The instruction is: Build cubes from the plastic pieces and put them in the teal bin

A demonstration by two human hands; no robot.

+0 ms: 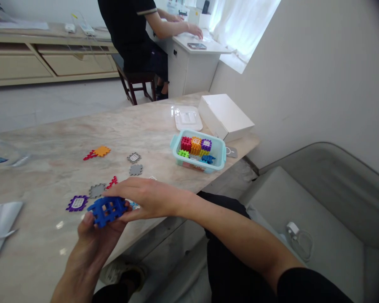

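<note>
Head view: in the lower left of the frame, the left hand is gripping the blue block from below, and the right hand is clasping its right side. Its notched faces are seemingly interlocking, so some joining looks done; whether any side is missing, I cannot tell. Left of centre, a purple panel, an orange panel and a gray panel are lying separate, while more pieces are sitting in the light-blue tub, right of centre.
</note>
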